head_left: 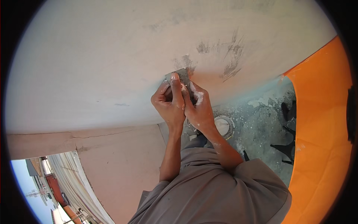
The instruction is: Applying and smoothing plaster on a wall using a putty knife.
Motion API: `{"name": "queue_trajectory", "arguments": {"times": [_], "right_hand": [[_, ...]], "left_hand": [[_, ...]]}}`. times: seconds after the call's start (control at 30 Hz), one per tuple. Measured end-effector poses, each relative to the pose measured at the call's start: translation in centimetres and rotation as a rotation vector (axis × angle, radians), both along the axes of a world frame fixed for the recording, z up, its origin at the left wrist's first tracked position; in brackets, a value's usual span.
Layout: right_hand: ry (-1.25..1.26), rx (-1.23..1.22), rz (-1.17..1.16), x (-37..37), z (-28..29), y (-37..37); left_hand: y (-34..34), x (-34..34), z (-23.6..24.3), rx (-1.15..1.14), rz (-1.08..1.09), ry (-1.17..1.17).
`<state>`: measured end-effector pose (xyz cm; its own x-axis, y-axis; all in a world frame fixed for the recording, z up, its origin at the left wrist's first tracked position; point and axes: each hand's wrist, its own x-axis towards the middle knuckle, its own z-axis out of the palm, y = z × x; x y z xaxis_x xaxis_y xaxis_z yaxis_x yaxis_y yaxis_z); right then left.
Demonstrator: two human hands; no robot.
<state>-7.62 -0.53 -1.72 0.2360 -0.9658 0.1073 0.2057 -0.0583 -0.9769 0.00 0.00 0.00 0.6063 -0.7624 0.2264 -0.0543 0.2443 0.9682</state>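
Observation:
My left hand and my right hand are side by side against the pale wall. Between them is a flat grey putty knife, its squared blade close to the wall surface. The left thumb presses along the blade while the other left fingers curl in. My right fingers are closed around the tool's lower part, and the palms hide its handle. White putty smears the right hand and spots both. Dark scuffed patches mark the wall just above and right of the blade.
A round tub of white material stands on the spattered grey floor below my right forearm. An orange sheet rises at the right, with dark chair-like legs beside it. At lower left, an opening holds a pale curtain.

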Motion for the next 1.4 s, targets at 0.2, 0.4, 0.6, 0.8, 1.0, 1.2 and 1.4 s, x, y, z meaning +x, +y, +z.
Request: {"name": "queue_trajectory", "arguments": {"times": [0.2,0.4,0.6,0.8,1.0,1.2,1.4], "right_hand": [[-0.060,-0.007,0.028,0.5,1.0,-0.3],[-0.099,0.017,-0.010,0.9,1.6,-0.3],[-0.025,0.029,-0.006,0.6,1.0,-0.1],[-0.039,-0.040,-0.001,0.7,0.7,-0.3],[-0.097,0.008,-0.005,1.1,0.5,-0.2],[-0.086,0.020,-0.001,0.8,2.1,-0.5],[-0.110,0.073,-0.005,0.5,1.6,-0.3]], "left_hand": [[-0.1,0.2,1.4,-0.054,0.001,0.005],[0.0,0.4,2.6,-0.017,-0.030,-0.004],[0.2,0.6,0.8,0.002,0.026,-0.023],[0.3,0.3,1.2,-0.014,0.041,-0.004],[0.3,0.6,1.3,0.024,0.034,-0.043],[-0.6,0.1,3.2,-0.061,0.047,-0.058],[-0.7,0.2,2.1,-0.039,0.044,-0.045]]}}
